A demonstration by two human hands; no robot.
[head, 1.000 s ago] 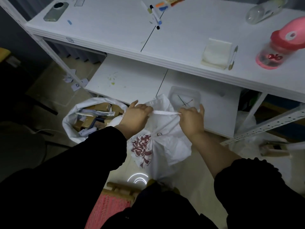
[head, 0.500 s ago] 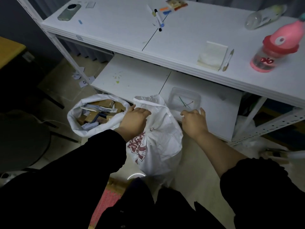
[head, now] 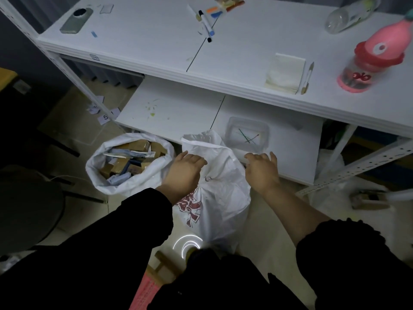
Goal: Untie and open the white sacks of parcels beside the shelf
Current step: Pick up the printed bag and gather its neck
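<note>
Two white sacks on the floor, near edge of the white shelf. Left sack stands open, cardboard parcels showing inside. Right sack, red print on its near side, mouth loose and rumpled. Left hand rests palm-down on its top left, fingers curled loosely against the fabric; grip cannot be told. Right hand at the sack's right edge, fingers spread, gripping nothing visible.

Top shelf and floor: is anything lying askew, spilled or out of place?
Yes. A clear plastic bottle lies on its side at the top shelf's far right corner, and paper scraps lie scattered on the floor beside the shelf's left leg.
</note>
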